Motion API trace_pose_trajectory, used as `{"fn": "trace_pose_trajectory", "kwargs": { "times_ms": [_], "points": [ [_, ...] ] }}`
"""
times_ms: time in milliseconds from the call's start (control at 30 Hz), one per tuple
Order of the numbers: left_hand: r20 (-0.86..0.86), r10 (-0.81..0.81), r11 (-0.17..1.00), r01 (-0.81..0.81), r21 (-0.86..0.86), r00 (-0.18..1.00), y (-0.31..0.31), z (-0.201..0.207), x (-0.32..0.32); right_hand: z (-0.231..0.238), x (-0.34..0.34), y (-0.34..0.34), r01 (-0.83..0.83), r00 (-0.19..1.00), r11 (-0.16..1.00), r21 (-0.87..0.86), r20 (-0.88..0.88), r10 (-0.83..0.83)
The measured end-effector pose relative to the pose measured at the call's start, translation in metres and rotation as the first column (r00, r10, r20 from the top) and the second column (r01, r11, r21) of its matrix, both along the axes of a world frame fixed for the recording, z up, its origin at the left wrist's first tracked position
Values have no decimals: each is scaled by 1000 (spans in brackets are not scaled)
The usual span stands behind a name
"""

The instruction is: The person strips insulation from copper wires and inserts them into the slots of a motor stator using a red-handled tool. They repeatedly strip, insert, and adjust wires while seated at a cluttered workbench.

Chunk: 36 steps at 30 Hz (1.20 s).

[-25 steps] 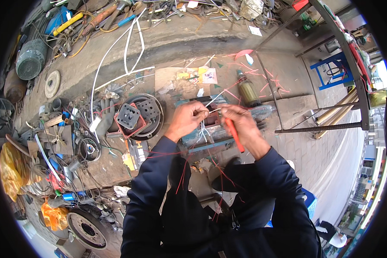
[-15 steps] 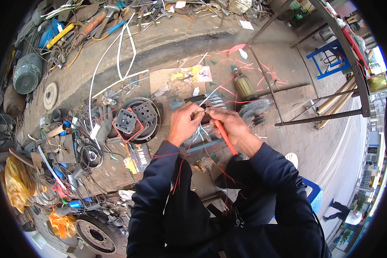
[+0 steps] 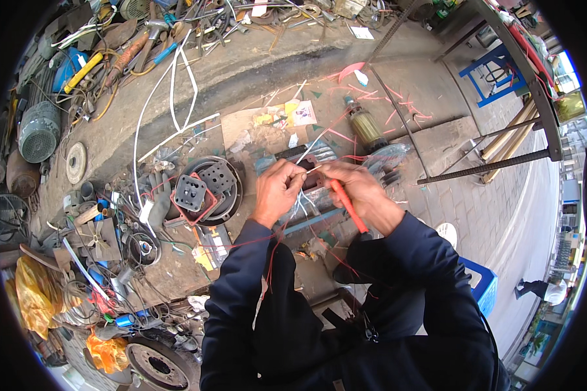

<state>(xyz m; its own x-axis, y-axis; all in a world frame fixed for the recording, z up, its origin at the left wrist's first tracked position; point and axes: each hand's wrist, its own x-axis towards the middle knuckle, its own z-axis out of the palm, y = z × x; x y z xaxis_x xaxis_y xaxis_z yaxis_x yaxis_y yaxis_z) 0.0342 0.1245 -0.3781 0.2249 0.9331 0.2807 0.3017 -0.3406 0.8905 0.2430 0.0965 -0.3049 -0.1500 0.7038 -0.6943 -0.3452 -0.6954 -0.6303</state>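
Observation:
In front of my knees, my left hand [image 3: 277, 192] pinches a thin wire [image 3: 314, 169] between thumb and fingertips. The wire runs across to my right hand [image 3: 366, 197], whose thumb and forefinger close near its other end. That hand also has a red-handled tool [image 3: 351, 208] tucked in the palm, its handle slanting down; the tool's head is hidden, so its kind cannot be told. Under both hands sits a blue-grey motor body [image 3: 290, 225], with pale blue-white wires [image 3: 301, 205] coming out. Red wires [image 3: 270, 257] trail over my left sleeve and lap.
On the left lie a round metal housing [image 3: 238, 195] with square perforated plates, a grey glove [image 3: 158, 202] and loose cables. A wound rotor [image 3: 365, 127] lies beyond the right hand. A steel frame [image 3: 489, 167] stands at right, and a blue crate [image 3: 479, 287] beside my right elbow.
The hands have drawn slightly apart, and more of the wire shows between them. My right hand and the red-handled tool have shifted a little right. The whole view has shifted slightly.

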Motion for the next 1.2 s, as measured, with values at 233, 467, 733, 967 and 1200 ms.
{"fn": "trace_pose_trajectory", "kwargs": {
  "times_ms": [233, 467, 733, 967, 1200],
  "points": [
    [-10, 5, 1000, -5, 8, 1000, 1, -2, 1, 9, -13, -1, 76, 996, 997, -29, -41, -77],
    [-14, 5, 1000, -5, -9, 1000, 1, -2, 1, 11, 5, 0, 156, 984, 987, 25, 82, -158],
    [-12, -3, 998, 3, -56, 1000, 0, 1, 1, -2, -6, 5, -62, 989, 998, 30, 138, 57],
    [9, 13, 997, -12, -77, 1000, -1, 0, 2, 4, 5, -2, 137, 991, 990, 34, -15, -136],
    [29, -18, 990, 22, -138, 999, 1, -2, 0, 5, 2, 1, 60, 992, 996, 67, 104, -67]
  ]
}}
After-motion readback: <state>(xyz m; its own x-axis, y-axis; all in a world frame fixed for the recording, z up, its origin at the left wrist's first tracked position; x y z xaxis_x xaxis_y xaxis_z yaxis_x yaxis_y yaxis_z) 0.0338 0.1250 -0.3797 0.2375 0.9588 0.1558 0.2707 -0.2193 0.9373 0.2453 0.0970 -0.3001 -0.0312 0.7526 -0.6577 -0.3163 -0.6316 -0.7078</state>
